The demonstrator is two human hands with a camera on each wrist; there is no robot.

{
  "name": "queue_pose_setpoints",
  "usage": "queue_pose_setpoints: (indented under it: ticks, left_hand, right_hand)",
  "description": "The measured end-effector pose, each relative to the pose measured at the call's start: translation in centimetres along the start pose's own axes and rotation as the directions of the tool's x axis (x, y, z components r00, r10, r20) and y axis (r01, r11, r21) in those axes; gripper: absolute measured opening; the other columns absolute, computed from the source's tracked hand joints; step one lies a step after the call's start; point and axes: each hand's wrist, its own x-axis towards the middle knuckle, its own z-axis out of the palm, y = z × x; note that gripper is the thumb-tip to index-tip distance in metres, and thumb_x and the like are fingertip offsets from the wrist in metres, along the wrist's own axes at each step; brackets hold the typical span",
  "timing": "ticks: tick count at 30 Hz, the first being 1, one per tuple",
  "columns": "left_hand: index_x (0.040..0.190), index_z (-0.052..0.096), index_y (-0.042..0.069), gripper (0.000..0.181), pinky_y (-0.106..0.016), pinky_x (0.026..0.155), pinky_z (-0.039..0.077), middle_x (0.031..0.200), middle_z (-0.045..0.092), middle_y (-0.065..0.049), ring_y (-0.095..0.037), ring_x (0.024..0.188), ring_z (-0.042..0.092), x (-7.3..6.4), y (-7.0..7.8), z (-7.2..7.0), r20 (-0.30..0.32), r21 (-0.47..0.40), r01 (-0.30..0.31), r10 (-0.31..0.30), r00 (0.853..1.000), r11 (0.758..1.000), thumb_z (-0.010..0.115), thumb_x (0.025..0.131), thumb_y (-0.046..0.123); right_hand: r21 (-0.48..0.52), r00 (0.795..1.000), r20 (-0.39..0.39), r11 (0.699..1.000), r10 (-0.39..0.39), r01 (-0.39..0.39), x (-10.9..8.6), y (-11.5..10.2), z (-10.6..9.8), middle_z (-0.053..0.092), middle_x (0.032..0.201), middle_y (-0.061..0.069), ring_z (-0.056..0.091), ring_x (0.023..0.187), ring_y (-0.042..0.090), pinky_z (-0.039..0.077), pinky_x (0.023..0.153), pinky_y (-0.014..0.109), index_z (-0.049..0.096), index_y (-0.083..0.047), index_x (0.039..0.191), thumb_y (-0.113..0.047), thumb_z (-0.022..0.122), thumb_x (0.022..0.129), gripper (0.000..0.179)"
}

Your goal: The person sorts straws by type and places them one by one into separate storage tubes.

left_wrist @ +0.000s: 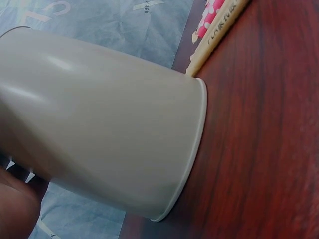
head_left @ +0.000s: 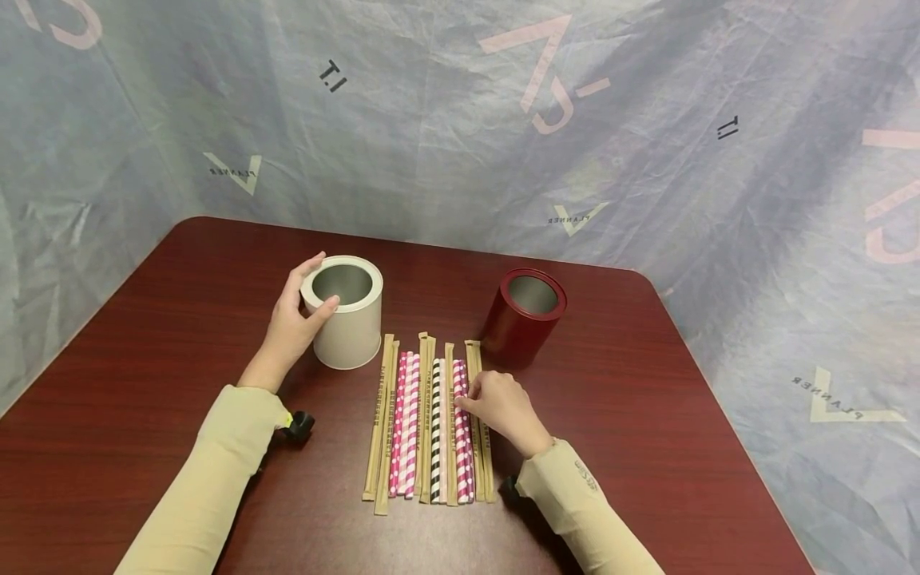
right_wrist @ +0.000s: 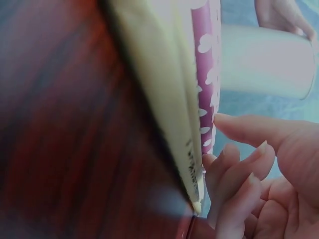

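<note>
My left hand [head_left: 291,319] holds the white can [head_left: 348,335], thumb on the near rim and fingers around the far left side. The can stands upright with its open top up; its smooth wall [left_wrist: 99,124] fills much of the left wrist view. My right hand [head_left: 505,406] is over the right part of a row of paper straws [head_left: 437,431], its thumb and index fingertips at a purple straw with white hearts [right_wrist: 205,74]. A gap shows between those fingertips, and the other fingers are loosely bent. Tan paper-wrapped straws [head_left: 379,431] lie among the patterned ones.
A red can [head_left: 519,331] stands upright just beyond the right hand, near the far ends of the straws. All of this is on a dark red wooden table [head_left: 632,415]. A grey printed cloth [head_left: 431,120] hangs behind and beside the table.
</note>
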Motion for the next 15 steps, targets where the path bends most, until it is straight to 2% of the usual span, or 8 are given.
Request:
queue_pose_setpoints:
  ticks: [9, 15]
  left_hand:
    - [0.149, 0.036, 0.013, 0.068, -0.006, 0.097, 0.031, 0.155, 0.037, -0.007, -0.008, 0.135, 0.036, 0.03, 0.1, -0.04, 0.003, -0.012, 0.008, -0.008, 1.0, 1.0, 0.063, 0.087, 0.006]
    - [0.149, 0.036, 0.014, 0.068, -0.007, 0.097, 0.031, 0.155, 0.037, -0.006, -0.008, 0.135, 0.035, 0.07, -0.02, -0.05, 0.005, -0.016, 0.016, -0.016, 1.0, 1.0, 0.063, 0.087, 0.006]
  right_hand:
    - [0.006, 1.0, 0.021, 1.0, -0.003, 0.003, 0.27, -0.26, 0.17, 0.061, 0.061, -0.004, 0.05, 0.051, 0.009, 0.04, 0.05, 0.024, 0.069, -0.011, 0.069, -0.034, 0.076, 0.082, 0.027]
    - [0.036, 1.0, 0.026, 0.999, -0.007, 0.006, 0.31, -0.3, 0.22, 0.061, 0.054, -0.003, 0.052, 0.047, 0.008, 0.043, 0.052, 0.024, 0.07, -0.01, 0.067, -0.032, 0.075, 0.082, 0.028]
